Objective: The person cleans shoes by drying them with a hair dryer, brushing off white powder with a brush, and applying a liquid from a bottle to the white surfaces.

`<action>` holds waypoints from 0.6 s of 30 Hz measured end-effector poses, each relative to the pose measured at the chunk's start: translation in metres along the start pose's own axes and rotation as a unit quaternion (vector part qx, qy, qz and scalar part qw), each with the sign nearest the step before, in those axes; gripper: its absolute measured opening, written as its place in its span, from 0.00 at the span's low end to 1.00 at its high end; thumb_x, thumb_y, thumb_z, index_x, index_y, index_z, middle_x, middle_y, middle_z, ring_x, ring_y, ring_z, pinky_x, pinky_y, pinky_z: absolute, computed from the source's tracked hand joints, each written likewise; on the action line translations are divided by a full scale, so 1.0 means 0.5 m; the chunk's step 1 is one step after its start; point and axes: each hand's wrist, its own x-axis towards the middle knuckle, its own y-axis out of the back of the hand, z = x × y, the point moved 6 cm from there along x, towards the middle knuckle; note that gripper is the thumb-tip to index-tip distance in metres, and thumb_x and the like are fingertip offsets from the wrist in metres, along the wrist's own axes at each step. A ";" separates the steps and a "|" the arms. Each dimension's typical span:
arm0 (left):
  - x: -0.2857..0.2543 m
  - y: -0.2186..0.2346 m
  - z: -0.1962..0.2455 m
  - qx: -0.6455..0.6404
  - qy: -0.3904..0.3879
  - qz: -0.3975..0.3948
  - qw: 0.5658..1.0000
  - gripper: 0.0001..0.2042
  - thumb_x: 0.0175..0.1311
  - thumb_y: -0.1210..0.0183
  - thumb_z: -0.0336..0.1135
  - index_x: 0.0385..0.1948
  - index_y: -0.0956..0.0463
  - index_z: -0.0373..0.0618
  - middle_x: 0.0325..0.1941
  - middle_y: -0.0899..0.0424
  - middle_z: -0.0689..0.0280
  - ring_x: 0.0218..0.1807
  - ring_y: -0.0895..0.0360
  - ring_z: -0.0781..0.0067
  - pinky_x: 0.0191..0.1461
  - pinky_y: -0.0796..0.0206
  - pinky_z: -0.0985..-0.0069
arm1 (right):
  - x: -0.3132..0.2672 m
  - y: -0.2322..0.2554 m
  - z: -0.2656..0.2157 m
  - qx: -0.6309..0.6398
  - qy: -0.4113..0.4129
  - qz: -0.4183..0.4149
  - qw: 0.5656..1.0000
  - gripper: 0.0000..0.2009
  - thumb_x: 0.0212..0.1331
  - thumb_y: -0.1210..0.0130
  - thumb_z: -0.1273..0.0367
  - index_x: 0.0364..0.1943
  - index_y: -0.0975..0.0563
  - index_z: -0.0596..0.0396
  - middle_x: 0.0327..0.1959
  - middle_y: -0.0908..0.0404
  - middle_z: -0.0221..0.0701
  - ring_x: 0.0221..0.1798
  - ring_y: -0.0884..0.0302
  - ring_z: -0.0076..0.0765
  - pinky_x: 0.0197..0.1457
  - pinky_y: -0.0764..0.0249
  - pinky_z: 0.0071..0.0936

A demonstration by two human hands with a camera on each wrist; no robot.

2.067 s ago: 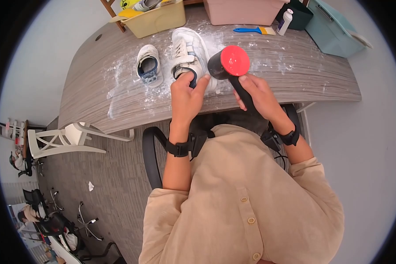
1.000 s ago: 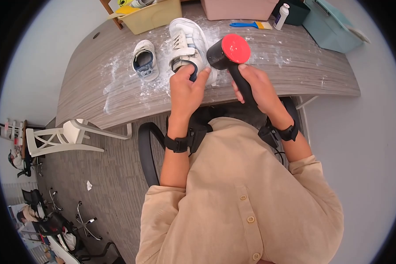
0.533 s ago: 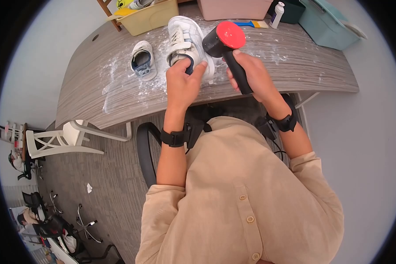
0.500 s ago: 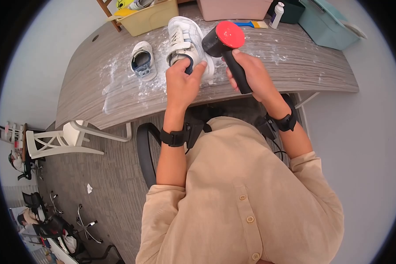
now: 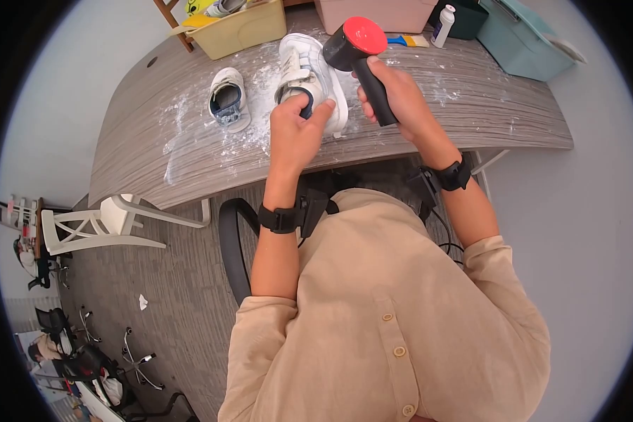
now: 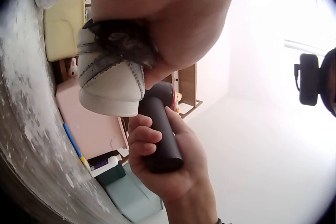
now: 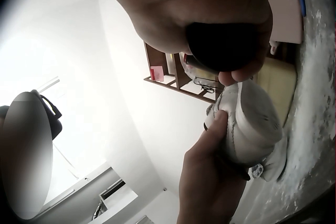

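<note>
My left hand point(image 5: 297, 137) grips a white sneaker point(image 5: 299, 63) at its heel, fingers in the dark-lined opening and thumb on the outer side. The sneaker points away from me, tilted so that its right sole edge shows. In the left wrist view, its rounded white heel point(image 6: 110, 90) hangs beyond my palm. My right hand point(image 5: 399, 98) wraps round the handle of a black hair dryer point(image 5: 339, 53) with a glossy red round end. Its black barrel is beside the sneaker's toe. A second white sneaker point(image 5: 226, 98) with a blue heel rests on the table to the left.
White powder marks streak the wood-grain table point(image 5: 485, 119). Along its back are a yellow bin point(image 5: 243, 32), a pink bin point(image 5: 401, 17) and a pale blue bin point(image 5: 527, 42). A blue-handled brush point(image 5: 415, 41) lies near a white bottle point(image 5: 443, 27). A white chair point(image 5: 116, 218) stands left.
The hair dryer has moved forward along the sneaker's side, from near the heel to the toe. The held sneaker has shifted slightly right and turned. The other sneaker stays in place.
</note>
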 end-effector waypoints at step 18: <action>0.002 -0.011 -0.011 -0.041 0.001 0.005 0.999 0.15 0.55 0.39 0.33 0.14 0.32 0.36 0.12 0.39 0.75 0.18 0.47 0.87 0.19 0.56 0.80 | 0.004 0.004 0.008 -0.001 0.003 -0.005 1.000 0.22 0.66 0.57 0.53 0.40 0.26 0.62 0.21 0.26 0.29 0.17 0.30 0.21 0.19 0.34 0.19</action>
